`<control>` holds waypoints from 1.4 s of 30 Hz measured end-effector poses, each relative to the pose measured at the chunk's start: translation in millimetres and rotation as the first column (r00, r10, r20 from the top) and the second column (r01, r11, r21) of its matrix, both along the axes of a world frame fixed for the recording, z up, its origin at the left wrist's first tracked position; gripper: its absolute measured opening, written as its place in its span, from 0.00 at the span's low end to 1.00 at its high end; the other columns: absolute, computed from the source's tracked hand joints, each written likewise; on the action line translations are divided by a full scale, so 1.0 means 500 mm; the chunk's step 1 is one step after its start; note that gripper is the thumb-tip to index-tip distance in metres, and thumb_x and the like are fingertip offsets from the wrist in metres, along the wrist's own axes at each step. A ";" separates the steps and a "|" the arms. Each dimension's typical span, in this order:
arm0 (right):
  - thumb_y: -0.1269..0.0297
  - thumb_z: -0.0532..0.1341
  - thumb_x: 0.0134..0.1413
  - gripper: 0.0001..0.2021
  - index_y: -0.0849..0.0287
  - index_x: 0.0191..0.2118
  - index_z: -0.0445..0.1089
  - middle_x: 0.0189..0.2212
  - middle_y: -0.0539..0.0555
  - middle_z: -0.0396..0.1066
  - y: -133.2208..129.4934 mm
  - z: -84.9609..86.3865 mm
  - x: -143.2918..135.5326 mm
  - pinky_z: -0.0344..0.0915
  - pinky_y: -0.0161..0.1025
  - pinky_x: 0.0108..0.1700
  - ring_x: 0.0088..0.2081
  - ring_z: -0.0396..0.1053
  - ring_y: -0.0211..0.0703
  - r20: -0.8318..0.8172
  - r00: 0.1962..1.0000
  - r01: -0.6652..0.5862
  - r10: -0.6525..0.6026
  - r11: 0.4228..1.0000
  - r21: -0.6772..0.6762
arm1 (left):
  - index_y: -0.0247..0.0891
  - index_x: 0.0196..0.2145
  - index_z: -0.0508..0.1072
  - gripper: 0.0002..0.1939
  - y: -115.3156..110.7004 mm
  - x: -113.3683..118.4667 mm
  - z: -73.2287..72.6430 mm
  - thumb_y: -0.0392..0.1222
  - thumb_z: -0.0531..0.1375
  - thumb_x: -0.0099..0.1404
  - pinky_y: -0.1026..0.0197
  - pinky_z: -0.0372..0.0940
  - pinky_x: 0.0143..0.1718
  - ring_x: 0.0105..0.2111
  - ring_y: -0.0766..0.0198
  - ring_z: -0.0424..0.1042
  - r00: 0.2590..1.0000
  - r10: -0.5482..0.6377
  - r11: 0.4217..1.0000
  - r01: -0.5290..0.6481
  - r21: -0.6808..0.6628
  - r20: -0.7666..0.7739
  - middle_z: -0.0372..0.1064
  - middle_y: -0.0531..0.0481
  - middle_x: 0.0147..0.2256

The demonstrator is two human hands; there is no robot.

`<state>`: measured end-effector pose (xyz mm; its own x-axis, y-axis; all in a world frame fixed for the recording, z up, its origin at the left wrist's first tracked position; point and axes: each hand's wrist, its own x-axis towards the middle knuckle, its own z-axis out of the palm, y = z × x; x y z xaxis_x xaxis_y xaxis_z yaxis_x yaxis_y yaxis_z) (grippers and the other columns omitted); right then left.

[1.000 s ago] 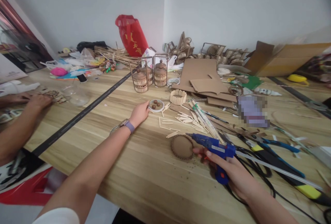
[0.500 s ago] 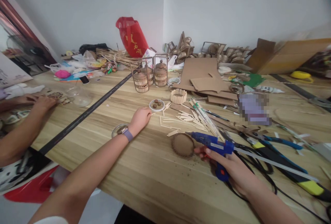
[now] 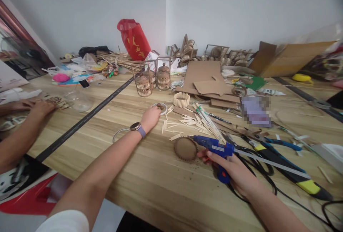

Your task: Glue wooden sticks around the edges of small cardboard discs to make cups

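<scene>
on the wood-grained table (image 3: 150, 175), the left hand (image 3: 150, 118) reaches to a small white ring (image 3: 166, 109), its fingertips at the near side, beside the brown balls (image 3: 160, 106) that sit within it; whether the fingers are closed on anything cannot be told. a watch (image 3: 136, 126) is on that wrist, and a second ring (image 3: 114, 137) lies partly behind the forearm. the right hand (image 3: 232, 169) is wrapped around a blue glue gun (image 3: 214, 145), its nozzle pointing left at the upper edge of a round cardboard piece (image 3: 185, 149) with a dark rim, lying flat. whether the nozzle touches is unclear.

beyond the cardboard piece are loose short sticks (image 3: 195, 122), a bundle of long sticks (image 3: 208, 123) and an upright ring of sticks (image 3: 181, 102). to the right of the glue gun are blue-handled pliers (image 3: 285, 144) and a black-and-yellow tool (image 3: 284, 169). farther back, small lidded baskets (image 3: 163, 80) stand in frames, left of stacked cardboard (image 3: 203, 73). at the far left, another person's hands (image 3: 43, 108) are near a clear container (image 3: 80, 102).
</scene>
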<state>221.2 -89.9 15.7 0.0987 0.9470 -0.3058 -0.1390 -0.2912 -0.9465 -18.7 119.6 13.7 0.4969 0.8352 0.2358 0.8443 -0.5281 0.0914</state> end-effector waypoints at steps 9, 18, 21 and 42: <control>0.47 0.73 0.34 0.22 0.59 0.33 0.78 0.35 0.60 0.80 0.001 -0.007 0.002 0.65 0.39 0.39 0.34 0.72 0.45 0.013 1.000 -0.007 0.007 1.000 -0.009 | 0.33 0.40 0.74 0.11 0.022 0.021 0.014 0.36 0.52 0.69 0.53 0.62 0.51 0.47 0.53 0.66 0.998 0.052 0.998 -0.050 0.046 -0.029 0.68 0.39 0.44; 0.45 0.72 0.34 0.22 0.59 0.31 0.78 0.33 0.59 0.79 -0.003 0.002 -0.004 0.66 0.40 0.39 0.34 0.72 0.45 0.039 0.999 -0.011 0.011 1.000 0.011 | 0.36 0.51 0.67 0.16 0.056 0.122 0.010 0.45 0.58 0.68 0.49 0.69 0.45 0.46 0.56 0.70 0.996 -0.018 0.994 0.008 -0.106 -0.088 0.66 0.43 0.50; 0.46 0.72 0.35 0.22 0.59 0.32 0.78 0.34 0.59 0.79 -0.001 -0.003 -0.002 0.66 0.40 0.39 0.35 0.72 0.46 0.022 1.000 -0.015 0.014 1.000 0.012 | 0.36 0.51 0.67 0.16 0.031 0.097 0.010 0.45 0.58 0.68 0.50 0.69 0.45 0.45 0.57 0.71 0.994 -0.049 0.991 0.036 -0.127 -0.101 0.67 0.44 0.49; 0.46 0.71 0.38 0.20 0.58 0.32 0.77 0.32 0.56 0.79 0.000 -0.003 -0.005 0.64 0.39 0.39 0.33 0.70 0.43 -0.029 0.998 -0.049 0.050 0.998 0.043 | 0.37 0.51 0.67 0.16 0.061 0.216 0.034 0.45 0.57 0.69 0.49 0.69 0.45 0.46 0.57 0.70 0.966 -0.200 0.973 0.177 -0.146 -0.164 0.66 0.43 0.50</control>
<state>218.8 -89.7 14.1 0.0427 0.9626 -0.2675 -0.1542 -0.2582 -0.9537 89.2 150.3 30.9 0.6722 0.7399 0.0268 0.7393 -0.6728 0.0274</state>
